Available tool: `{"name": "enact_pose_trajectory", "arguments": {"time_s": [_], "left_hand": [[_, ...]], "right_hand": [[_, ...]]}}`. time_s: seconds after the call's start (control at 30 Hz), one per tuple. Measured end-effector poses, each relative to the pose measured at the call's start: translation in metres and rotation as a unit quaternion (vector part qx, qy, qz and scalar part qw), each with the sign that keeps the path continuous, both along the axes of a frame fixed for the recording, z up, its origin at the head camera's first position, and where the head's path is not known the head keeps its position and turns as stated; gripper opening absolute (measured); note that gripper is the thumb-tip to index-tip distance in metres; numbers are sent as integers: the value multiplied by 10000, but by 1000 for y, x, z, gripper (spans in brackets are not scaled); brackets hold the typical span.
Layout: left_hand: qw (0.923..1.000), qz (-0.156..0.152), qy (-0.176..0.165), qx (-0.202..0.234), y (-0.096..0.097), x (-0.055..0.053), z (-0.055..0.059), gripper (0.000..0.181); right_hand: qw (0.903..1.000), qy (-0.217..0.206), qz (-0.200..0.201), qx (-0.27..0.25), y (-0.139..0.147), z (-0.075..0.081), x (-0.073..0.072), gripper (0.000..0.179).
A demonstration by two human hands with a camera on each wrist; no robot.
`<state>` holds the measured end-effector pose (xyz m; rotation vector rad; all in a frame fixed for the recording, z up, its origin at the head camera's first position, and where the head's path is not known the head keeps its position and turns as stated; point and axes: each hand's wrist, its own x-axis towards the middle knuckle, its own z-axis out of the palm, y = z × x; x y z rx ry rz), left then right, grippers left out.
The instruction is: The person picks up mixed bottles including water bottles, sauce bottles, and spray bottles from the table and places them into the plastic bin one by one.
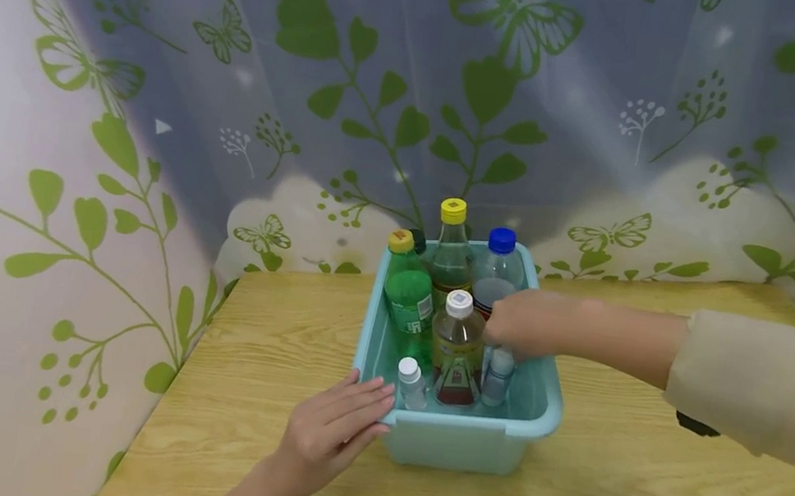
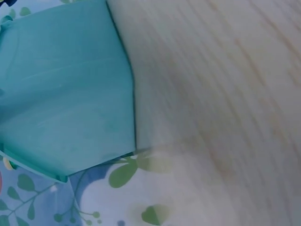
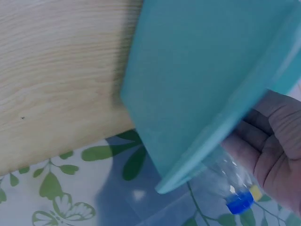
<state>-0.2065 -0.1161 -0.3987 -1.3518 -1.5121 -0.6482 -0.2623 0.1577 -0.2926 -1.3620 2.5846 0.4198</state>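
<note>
A light blue plastic bin (image 1: 448, 444) holds several bottles. My left hand (image 1: 339, 423) rests on its front left corner, fingers stretched along the rim. Over the right side, my right hand (image 1: 525, 326) reaches down inside with bent fingers; its fingertips are hidden, so I cannot tell what they hold. Just below it stands a small clear bottle (image 1: 498, 380). Beside that are a white-capped bottle of brown liquid (image 1: 457, 355) and a blue-capped clear bottle (image 1: 499, 273). A small white-capped bottle (image 1: 413, 386) stands near my left fingers. In the right wrist view, the curled fingers (image 3: 247, 141) pass behind the rim.
Also in the bin are a green bottle with a yellow cap (image 1: 409, 299), a yellow-capped glass bottle (image 1: 452, 255) and a dark-capped bottle (image 1: 417, 240) behind. The bin stands on a wooden table (image 1: 268, 331), near a leaf-patterned curtain (image 1: 369, 112) at the back.
</note>
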Motion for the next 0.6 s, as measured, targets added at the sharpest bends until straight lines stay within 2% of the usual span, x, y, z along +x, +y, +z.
{"name": "enact_pose_trajectory", "arguments": {"time_s": [0.07,0.2,0.37,0.47,0.6], "left_hand": [[9999,28,-74,-94,-1,0,0,23],[9995,-2,-152,-294,-3,-1,2,27],[9980,9,-181,-608,-6,-1,4,40],[9962,110,-117,-856,-9,0,4,47],[9929,225,-85,-1162,-14,3,6,49]], "right_hand": [[9999,19,-112,29,1,6,5,11],[9995,286,-92,1,5,19,16,13],[9965,705,91,-437,14,25,30,14],[9880,1276,323,-808,22,24,38,16],[9690,1941,594,-1412,33,19,49,19]]}}
